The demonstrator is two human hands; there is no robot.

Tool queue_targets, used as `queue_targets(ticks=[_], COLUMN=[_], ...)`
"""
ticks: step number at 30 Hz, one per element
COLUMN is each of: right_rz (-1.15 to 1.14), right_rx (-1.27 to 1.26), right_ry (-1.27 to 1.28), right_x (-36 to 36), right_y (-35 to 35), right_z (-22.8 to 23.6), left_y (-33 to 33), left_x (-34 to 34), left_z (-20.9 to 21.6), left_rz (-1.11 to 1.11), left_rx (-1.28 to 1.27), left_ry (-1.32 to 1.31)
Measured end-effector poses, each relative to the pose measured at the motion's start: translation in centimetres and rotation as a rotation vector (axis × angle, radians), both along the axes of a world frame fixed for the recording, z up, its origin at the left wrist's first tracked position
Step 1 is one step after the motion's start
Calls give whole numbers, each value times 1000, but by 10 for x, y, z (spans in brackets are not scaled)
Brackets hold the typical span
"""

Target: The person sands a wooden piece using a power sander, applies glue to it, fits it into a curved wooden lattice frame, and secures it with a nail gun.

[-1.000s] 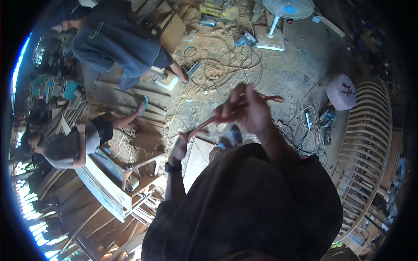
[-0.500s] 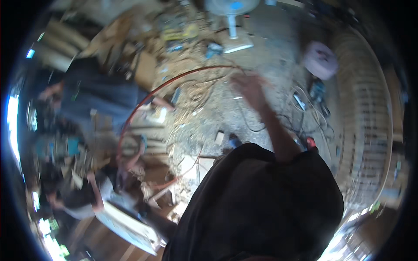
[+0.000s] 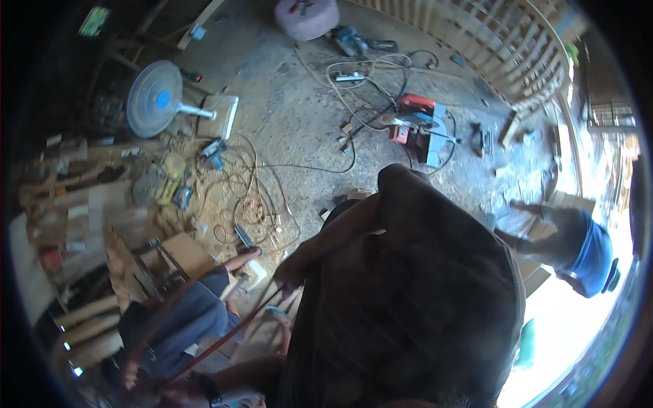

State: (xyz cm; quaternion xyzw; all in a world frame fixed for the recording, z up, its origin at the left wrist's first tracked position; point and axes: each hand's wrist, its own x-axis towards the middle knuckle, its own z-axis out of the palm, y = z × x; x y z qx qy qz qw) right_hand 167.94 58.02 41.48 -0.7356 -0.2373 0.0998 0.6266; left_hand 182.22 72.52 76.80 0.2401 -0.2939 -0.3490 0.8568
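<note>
A thin reddish-orange hose or cord point(image 3: 235, 331) runs slantwise along the left side of my dark shirt. My right arm reaches across my body, and my right hand point(image 3: 291, 277) is closed round the hose's upper part. Low at the left, my left hand point(image 3: 182, 392), with a dark band at the wrist, closes on its lower stretch; the fingers are dim and partly blurred. Beyond that hand, a fainter reddish curve bends up past a co-worker in a dark grey shirt point(image 3: 187, 316). That person's hand point(image 3: 246, 256) is at a dark-ended tool on the floor.
A standing fan point(image 3: 156, 98) is at the far left. A red-and-grey power saw point(image 3: 418, 122) lies ahead among cables point(image 3: 354, 156). Coiled cords point(image 3: 252, 207) and wood shavings cover the left floor. Slatted wooden furniture point(image 3: 469, 41) stands far right; another person point(image 3: 568, 238) bends at right.
My right hand has come from stretched out ahead to close against my left side, bringing the hose with it. The view has turned rightward, showing the saw and the bending person.
</note>
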Motion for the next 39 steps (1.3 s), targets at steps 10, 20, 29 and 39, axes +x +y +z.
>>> queue_targets(ticks=[10, 20, 29, 39], right_rz=[-906, -1410, -1747, -2119], right_rx=[-377, -343, -349, -584], right_ry=[205, 592, 723, 901], right_x=[-133, -299, -405, -515], right_y=[-75, -24, 54, 140], right_z=[-171, -159, -100, -96], left_y=[-58, -35, -13, -84], left_x=[-45, -65, -82, -140], left_z=[-188, -238, -238, -235], left_rz=[-873, -1376, -1623, -1197], left_rx=[930, 858, 864, 888], left_ry=[-974, -1167, -1255, -1220])
